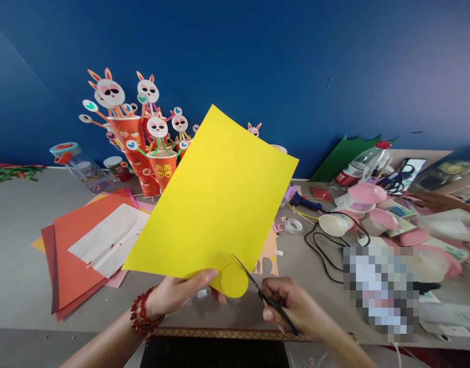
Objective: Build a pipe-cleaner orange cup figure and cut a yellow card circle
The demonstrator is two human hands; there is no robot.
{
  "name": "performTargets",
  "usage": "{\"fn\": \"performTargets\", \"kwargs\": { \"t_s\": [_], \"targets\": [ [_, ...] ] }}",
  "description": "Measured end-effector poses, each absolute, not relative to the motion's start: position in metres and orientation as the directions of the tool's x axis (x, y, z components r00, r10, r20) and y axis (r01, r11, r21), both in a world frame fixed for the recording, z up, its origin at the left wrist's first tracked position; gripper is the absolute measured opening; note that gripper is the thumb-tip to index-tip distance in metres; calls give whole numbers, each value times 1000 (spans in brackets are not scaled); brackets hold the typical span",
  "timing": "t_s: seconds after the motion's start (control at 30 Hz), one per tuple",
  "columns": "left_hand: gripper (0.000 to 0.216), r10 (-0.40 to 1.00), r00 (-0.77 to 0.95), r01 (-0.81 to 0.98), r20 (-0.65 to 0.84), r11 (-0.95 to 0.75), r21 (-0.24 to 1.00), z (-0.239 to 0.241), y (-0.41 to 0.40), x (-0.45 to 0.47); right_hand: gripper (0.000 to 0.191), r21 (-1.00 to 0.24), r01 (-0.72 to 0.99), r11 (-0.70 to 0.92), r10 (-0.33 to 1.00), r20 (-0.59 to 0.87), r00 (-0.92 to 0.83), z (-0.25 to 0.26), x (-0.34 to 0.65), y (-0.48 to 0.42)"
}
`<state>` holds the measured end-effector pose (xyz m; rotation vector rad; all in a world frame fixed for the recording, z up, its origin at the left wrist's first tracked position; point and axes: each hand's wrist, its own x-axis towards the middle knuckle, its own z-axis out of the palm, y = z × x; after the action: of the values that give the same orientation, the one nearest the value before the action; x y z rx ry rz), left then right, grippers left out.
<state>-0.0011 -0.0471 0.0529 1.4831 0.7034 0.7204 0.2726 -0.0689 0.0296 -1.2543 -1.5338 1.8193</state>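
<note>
A large sheet of yellow paper [215,189] is held up at a slant over the table. My left hand [181,294] pinches its lower edge, thumb on top, with red bead bracelets round the wrist. Close to that thumb a pencil-like circle outline shows on the sheet, and the paper's corner there is cut to a rounded edge. My right hand [286,304] grips black-handled scissors [251,278], fingers wrapped round the handles. The blades point up and left, and their tip lies at the yellow paper beside the rounded part.
Red paper cups [162,167] with rabbit faces stand at the back left, near a plastic water bottle [79,166]. Coloured paper sheets [77,245] lie at left. On the right are a glue gun [307,202], black cable, clear tape roll [293,226] and several pink-and-white cups [336,224].
</note>
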Motion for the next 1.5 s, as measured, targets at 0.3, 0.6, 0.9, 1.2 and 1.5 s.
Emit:
{"fn": "performTargets", "kwargs": {
  "t_s": [0.3, 0.6, 0.9, 1.2, 1.5],
  "targets": [
    [44, 783, 622, 22, 20, -43, 999, 53, -46, -3, 61, -943, 241, -228, 805, -322, -498, 32, 275, -67],
    [42, 788, 615, -2, 36, -44, 999, 53, -44, -3, 64, -931, 335, -144, 821, -302, -485, 35, 277, -66],
    [38, 799, 601, -16, 32, -28, 999, 55, -44, -4, 66, -908, 405, -109, 824, -310, -474, 35, 278, -66],
    [34, 786, 617, -43, 34, -10, 999, 56, -42, -4, 66, -879, 477, 29, 834, -242, -496, 41, 280, -59],
    [37, 773, 633, -30, 24, -6, 1000, 57, -41, -6, 67, -874, 486, 28, 817, -259, -514, 40, 283, -58]
  ]
}}
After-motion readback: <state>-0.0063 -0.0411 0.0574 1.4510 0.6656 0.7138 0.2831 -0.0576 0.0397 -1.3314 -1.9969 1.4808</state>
